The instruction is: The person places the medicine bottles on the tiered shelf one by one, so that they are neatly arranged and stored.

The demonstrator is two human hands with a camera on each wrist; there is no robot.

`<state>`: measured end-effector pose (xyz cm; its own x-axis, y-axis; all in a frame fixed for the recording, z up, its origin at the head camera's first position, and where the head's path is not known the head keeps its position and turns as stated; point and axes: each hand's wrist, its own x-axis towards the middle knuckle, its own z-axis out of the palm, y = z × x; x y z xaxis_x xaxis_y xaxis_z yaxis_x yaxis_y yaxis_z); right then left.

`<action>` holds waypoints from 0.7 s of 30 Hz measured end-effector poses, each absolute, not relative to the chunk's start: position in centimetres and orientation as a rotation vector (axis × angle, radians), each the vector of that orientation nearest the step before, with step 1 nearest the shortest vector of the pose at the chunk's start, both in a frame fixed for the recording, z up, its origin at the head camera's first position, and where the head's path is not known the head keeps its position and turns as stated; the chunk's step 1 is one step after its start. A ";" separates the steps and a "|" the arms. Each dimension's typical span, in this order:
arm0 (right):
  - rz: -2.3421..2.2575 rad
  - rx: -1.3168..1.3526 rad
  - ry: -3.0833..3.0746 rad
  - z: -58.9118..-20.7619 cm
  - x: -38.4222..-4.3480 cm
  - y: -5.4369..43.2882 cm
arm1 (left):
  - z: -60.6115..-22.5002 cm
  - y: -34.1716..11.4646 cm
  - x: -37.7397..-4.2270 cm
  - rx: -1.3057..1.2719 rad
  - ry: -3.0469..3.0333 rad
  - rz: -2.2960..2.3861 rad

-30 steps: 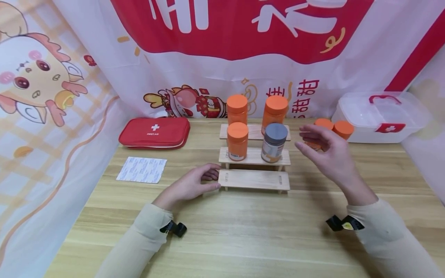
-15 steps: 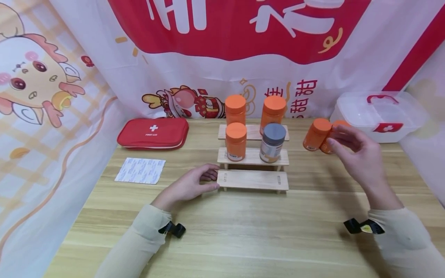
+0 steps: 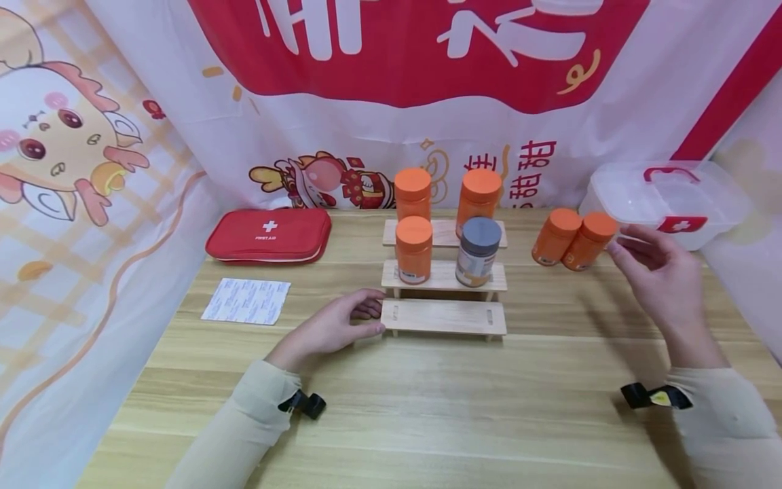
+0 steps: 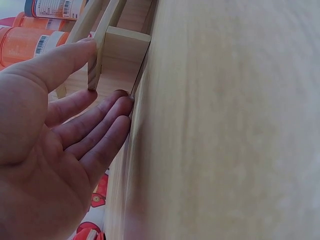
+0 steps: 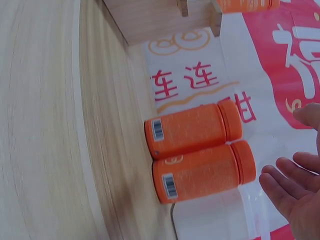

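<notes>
At the left end of the front step of a wooden tiered stand [image 3: 442, 316], my left hand [image 3: 334, 319] has its thumb and fingertips at the board's edge. The left wrist view shows these fingers [image 4: 100, 120] nearly straight. My right hand [image 3: 662, 285] is just right of two orange bottles [image 3: 586, 243] standing side by side on the table. A gap separates its relaxed fingers from the caps in the right wrist view, and it holds nothing. On the stand's middle step are an orange bottle [image 3: 413, 251] and a grey-capped jar [image 3: 478, 252]; two more orange bottles [image 3: 479, 197] occupy the back step.
A red first-aid pouch [image 3: 269, 235] lies at the back left, with a white printed sheet [image 3: 246, 301] in front of it. The clear plastic first-aid box [image 3: 660, 204] stands behind my right hand. A printed cloth [image 3: 366, 129] backs the wooden table [image 3: 427, 414].
My right hand has moved from left of the two table bottles, across in front of them, to their right side. The left hand stays at the stand.
</notes>
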<state>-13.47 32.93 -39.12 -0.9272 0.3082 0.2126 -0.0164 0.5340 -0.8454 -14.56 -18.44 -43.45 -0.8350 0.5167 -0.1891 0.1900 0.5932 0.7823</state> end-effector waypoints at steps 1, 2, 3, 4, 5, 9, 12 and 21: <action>1.334 -0.261 -2.459 -39.1 -13.5 33.1 | -43.5 -18.5 -14.6 0.568 2.426 1.125; 1.317 -0.280 -2.485 -39.1 -13.5 33.2 | -43.5 -18.5 -14.6 0.576 2.426 1.124; 1.299 -0.300 -2.510 -39.1 -13.6 33.4 | -43.5 -18.5 -14.6 0.577 2.426 1.126; 1.283 -0.317 -2.533 -39.1 -13.7 33.5 | -43.5 -18.5 -14.6 0.577 2.425 1.128; 1.269 -0.331 -2.556 -39.1 -13.9 33.6 | -43.5 -18.5 -14.6 0.570 2.424 1.130; 1.254 -0.377 -2.633 -39.3 -14.6 34.0 | -43.5 -18.5 -14.5 0.559 2.426 1.128; 1.273 -0.382 -2.667 -39.8 -15.3 34.4 | -43.5 -18.5 -14.5 0.554 2.426 1.123; 1.353 -0.303 -2.704 -41.4 -17.2 34.8 | -43.4 -18.4 -14.7 0.545 2.420 1.119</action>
<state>-17.21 34.81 -41.38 -0.9749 0.2228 0.0027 0.1314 0.5849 -0.8004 -14.70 -18.36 -43.36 -0.8361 0.5088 -0.2052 0.1732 0.5997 0.7812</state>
